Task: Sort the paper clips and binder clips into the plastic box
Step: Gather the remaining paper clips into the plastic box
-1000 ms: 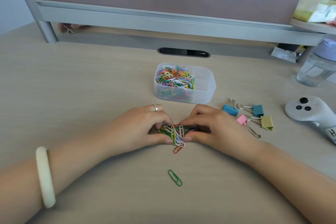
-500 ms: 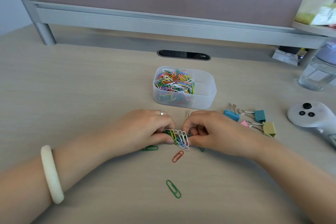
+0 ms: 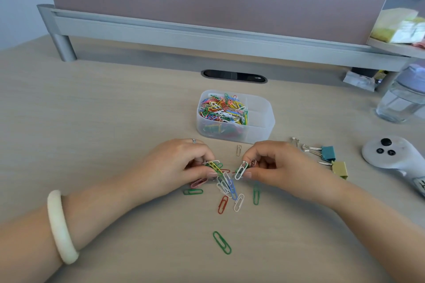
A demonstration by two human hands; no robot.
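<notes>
A clear plastic box [image 3: 262, 132] stands mid-desk; its left compartment is heaped with coloured paper clips [image 3: 224, 109], its right compartments look bare. My left hand [image 3: 181, 163] pinches a bunch of paper clips [image 3: 213, 166] just above the desk. My right hand [image 3: 278, 165] pinches a couple of paper clips [image 3: 241, 170] a little apart from the left. Loose clips [image 3: 227, 187] lie scattered under and in front of my hands, a green one [image 3: 222, 242] nearest me. Binder clips, teal [image 3: 327, 153] and olive [image 3: 340, 169], lie to the right, partly hidden by my right hand.
A white controller [image 3: 391, 154] lies at the right. A glass water bottle [image 3: 402, 101] stands at the far right. A grey monitor stand [image 3: 184, 34] and a cable slot [image 3: 234, 75] cross the back of the desk. One small clip [image 3: 238, 150] lies before the box.
My hands have pulled apart, splitting the bunch they held together. Several clips dropped to the desk between and in front of them.
</notes>
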